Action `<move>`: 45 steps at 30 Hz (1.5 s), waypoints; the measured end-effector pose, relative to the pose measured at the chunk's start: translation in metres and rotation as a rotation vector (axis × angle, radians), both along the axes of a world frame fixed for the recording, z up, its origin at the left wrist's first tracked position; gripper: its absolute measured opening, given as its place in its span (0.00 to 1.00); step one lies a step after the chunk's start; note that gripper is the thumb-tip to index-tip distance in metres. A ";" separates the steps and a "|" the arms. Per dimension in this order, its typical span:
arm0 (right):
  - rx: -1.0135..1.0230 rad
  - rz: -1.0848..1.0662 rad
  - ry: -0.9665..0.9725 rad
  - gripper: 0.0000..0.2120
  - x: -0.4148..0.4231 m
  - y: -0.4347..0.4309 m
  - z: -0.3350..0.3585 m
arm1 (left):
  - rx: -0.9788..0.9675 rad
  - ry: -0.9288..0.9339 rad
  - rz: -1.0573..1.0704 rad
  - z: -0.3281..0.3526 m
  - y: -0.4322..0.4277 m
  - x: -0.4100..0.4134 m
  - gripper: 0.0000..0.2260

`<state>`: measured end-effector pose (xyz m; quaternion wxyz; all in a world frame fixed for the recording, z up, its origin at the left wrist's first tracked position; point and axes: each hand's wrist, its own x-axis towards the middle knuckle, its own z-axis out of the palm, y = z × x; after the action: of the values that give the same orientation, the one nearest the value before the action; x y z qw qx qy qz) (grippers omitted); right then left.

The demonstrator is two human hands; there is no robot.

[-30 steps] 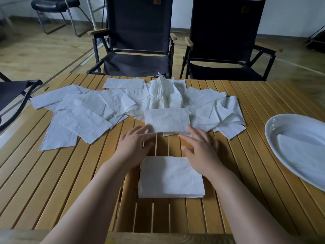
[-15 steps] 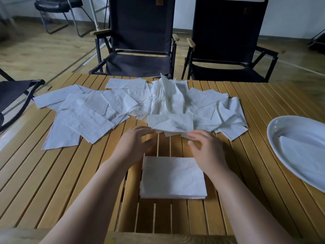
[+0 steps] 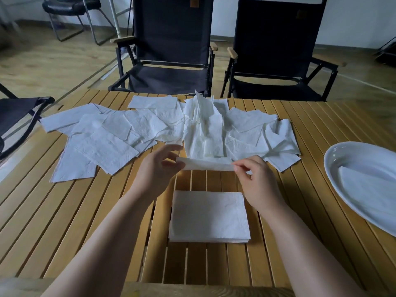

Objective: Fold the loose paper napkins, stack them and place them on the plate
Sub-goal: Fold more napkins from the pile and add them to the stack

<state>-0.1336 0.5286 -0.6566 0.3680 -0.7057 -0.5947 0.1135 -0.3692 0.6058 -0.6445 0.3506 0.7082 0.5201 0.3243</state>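
Slatted wooden counter [image 3: 64, 211] fills the view, with two dark folding chairs [image 3: 171, 39] behind it on a wood floor. At the counter's right edge a white plate [image 3: 353, 151] holds a flat napkin [image 3: 368, 185]. Loose napkins [image 3: 150, 127] lie scattered across the far half. A folded stack [image 3: 209, 217] sits nearer the person. Just beyond the stack, a single napkin [image 3: 205, 163] is held up: the left hand [image 3: 157, 174] pinches its left end, the right hand [image 3: 257, 183] its right end, the fingers [image 3: 244, 166] closed on the paper.
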 end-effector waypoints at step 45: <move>-0.697 -0.027 0.135 0.11 0.007 -0.022 0.031 | -0.480 0.513 -0.246 0.016 -0.014 -0.012 0.11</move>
<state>-0.1268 0.5063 -0.6257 0.1449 -0.7877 -0.4851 0.3511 -0.3813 0.5917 -0.6289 0.4012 0.7212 0.5633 -0.0396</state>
